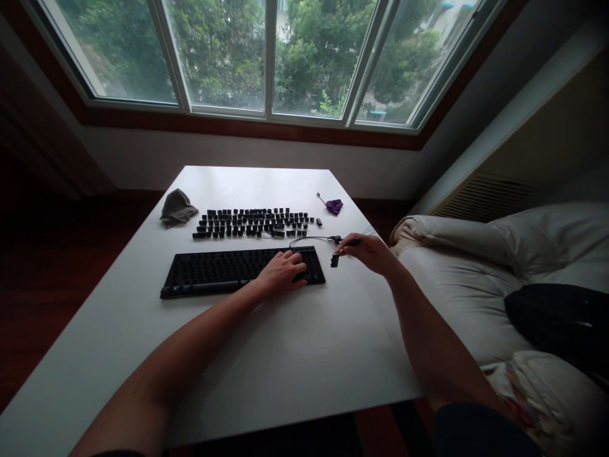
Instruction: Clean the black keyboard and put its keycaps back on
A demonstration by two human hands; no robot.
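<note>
A black keyboard (pixel 219 270) with its keycaps largely off lies near the middle of the white table (pixel 285 355). My left hand (pixel 283 273) rests palm down on its right part, fingers stretched out over the keys area. To the right of the keyboard, my right hand (pixel 368 252) is closed in a pinch on a small dark tool (pixel 353 242), which looks like a keycap puller with thin wires. Just below those fingertips are small black keycaps (pixel 334 261); whether the fingers touch them I cannot tell. Behind the keyboard, several loose keycaps (pixel 250 222) stand in rows.
A grey cloth (pixel 177 208) lies at the table's back left. A purple cloth (pixel 334 206) and a thin white-handled brush or stick (pixel 321 198) lie at the back right. The keyboard's cable (pixel 309 238) curls behind it. A pale sofa (pixel 447 273) borders the table's right side.
</note>
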